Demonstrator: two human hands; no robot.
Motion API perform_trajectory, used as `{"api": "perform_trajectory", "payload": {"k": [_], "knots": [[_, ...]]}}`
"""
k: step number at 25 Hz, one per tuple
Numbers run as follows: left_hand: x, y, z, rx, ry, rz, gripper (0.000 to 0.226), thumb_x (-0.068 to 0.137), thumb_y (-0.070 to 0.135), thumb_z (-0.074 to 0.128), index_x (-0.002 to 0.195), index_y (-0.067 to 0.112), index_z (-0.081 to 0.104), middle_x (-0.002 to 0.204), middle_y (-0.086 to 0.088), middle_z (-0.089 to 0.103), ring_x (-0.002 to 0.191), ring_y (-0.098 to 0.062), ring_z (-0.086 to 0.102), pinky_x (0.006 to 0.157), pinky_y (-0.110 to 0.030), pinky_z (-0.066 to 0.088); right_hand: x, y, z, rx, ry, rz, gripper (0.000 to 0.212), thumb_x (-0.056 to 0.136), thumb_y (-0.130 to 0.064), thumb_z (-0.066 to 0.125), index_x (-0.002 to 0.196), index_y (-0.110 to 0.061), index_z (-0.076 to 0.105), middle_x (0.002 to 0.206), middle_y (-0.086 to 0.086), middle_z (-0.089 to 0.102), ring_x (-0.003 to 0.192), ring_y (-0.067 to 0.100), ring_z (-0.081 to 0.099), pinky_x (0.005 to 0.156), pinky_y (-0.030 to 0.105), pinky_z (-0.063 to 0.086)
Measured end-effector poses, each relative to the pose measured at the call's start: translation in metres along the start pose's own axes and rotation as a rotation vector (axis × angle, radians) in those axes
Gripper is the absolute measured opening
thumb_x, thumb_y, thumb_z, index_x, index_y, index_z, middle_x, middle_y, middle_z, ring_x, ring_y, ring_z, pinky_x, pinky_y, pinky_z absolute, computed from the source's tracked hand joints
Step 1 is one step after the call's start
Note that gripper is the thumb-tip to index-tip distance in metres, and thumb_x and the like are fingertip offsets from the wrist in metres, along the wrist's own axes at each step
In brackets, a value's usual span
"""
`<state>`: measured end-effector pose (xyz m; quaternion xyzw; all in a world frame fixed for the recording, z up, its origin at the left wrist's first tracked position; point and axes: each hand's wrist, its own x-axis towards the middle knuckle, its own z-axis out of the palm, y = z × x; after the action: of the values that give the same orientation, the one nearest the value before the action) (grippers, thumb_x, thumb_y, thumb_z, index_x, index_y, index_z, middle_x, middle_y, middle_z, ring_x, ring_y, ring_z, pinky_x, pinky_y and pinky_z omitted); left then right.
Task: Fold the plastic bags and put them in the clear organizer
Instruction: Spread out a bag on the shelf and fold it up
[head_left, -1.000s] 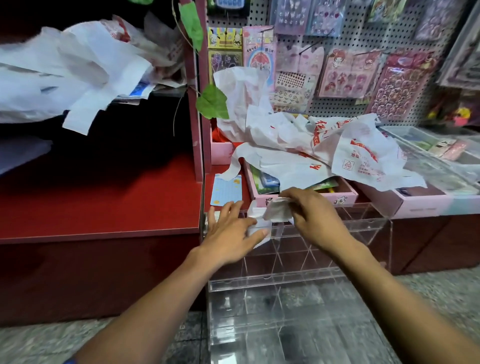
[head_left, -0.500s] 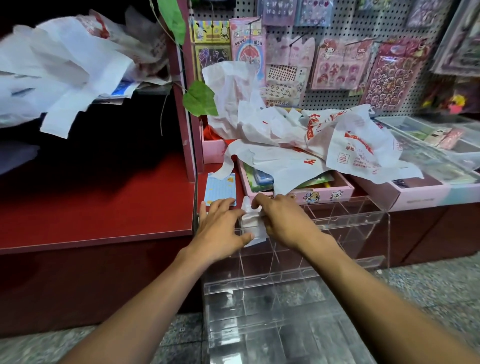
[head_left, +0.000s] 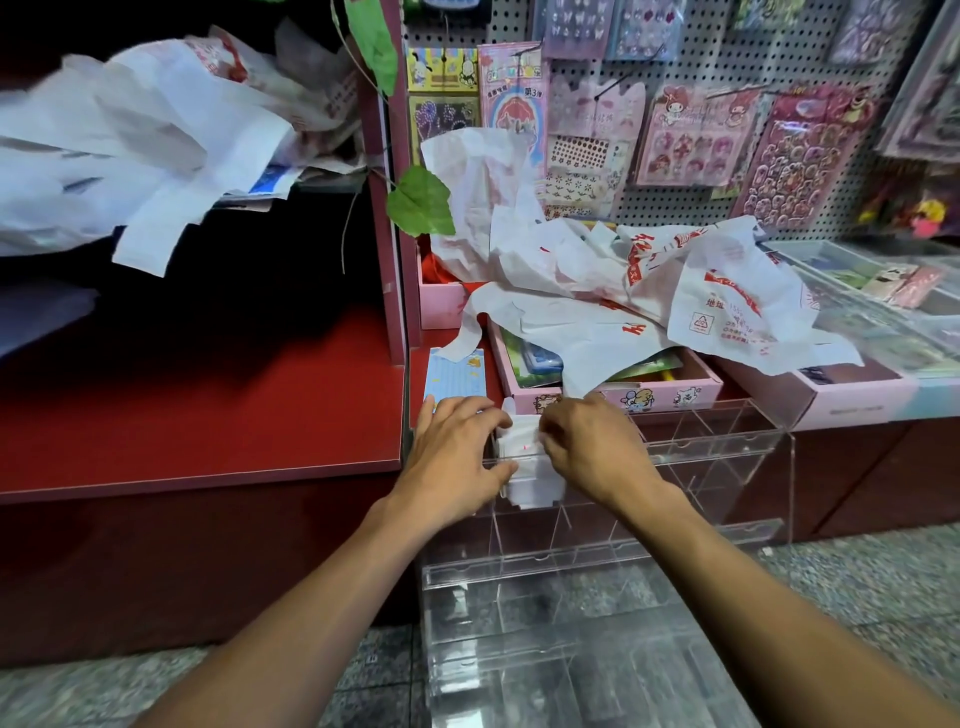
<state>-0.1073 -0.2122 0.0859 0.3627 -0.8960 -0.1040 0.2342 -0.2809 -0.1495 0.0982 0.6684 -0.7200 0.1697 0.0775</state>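
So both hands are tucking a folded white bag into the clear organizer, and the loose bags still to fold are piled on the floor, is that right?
Not quite. The head view shows the loose bags piled on the pink boxes behind the organizer, not on the floor. The rest holds: left hand and right hand tuck the folded white bag into the clear organizer.

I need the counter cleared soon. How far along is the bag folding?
Early. One folded bag sits in the clear organizer, left hand and right hand pressing it in. The loose bags and shelf pile remain unfolded.
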Motion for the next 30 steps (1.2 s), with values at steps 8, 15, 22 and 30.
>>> {"api": "perform_trajectory", "payload": {"k": [8, 15, 22, 30], "knots": [[-0.002, 0.002, -0.007, -0.187, 0.244, 0.011, 0.006, 0.085, 0.019, 0.062, 0.091, 0.021, 0.064, 0.097, 0.011, 0.064, 0.101, -0.014, 0.050, 0.106, -0.030, 0.031, -0.002, 0.009, -0.025, -0.097, 0.031, 0.294, 0.030, 0.083, -0.020, 0.059, 0.110, -0.017, 0.071, 0.153, 0.006, 0.034, 0.141, 0.035, 0.026, 0.105, 0.049, 0.029], [-0.006, -0.004, -0.015, -0.160, 0.257, -0.035, 0.015, 0.080, 0.024, 0.052, 0.090, 0.025, 0.064, 0.100, 0.013, 0.064, 0.102, -0.012, 0.048, 0.099, -0.031, 0.033, 0.000, 0.003, -0.023, -0.183, -0.085, 0.337, 0.045, 0.085, -0.025, 0.061, 0.129, -0.013, 0.056, 0.153, 0.001, 0.029, 0.146, 0.034, 0.015, 0.109, 0.051, 0.026], [-0.007, 0.000, -0.017, -0.157, 0.248, -0.054, 0.013, 0.085, 0.016, 0.059, 0.093, 0.025, 0.064, 0.103, 0.015, 0.064, 0.105, -0.009, 0.047, 0.094, -0.027, 0.028, -0.006, 0.005, -0.025, -0.208, -0.135, 0.366, 0.049, 0.087, -0.017, 0.058, 0.135, -0.011, 0.047, 0.164, 0.001, 0.004, 0.150, 0.037, 0.000, 0.115, 0.056, 0.018], [0.006, 0.022, -0.031, -0.864, 0.288, -0.455, 0.024, 0.096, 0.037, 0.059, 0.109, 0.019, 0.069, 0.097, 0.005, 0.070, 0.080, -0.019, 0.066, 0.067, -0.029, 0.047, -0.005, -0.032, -0.032, 0.539, 0.151, -0.136, 0.058, 0.070, 0.006, 0.043, 0.122, -0.005, 0.067, 0.131, -0.005, 0.058, 0.121, 0.012, 0.052, 0.103, 0.024, 0.040]]}}
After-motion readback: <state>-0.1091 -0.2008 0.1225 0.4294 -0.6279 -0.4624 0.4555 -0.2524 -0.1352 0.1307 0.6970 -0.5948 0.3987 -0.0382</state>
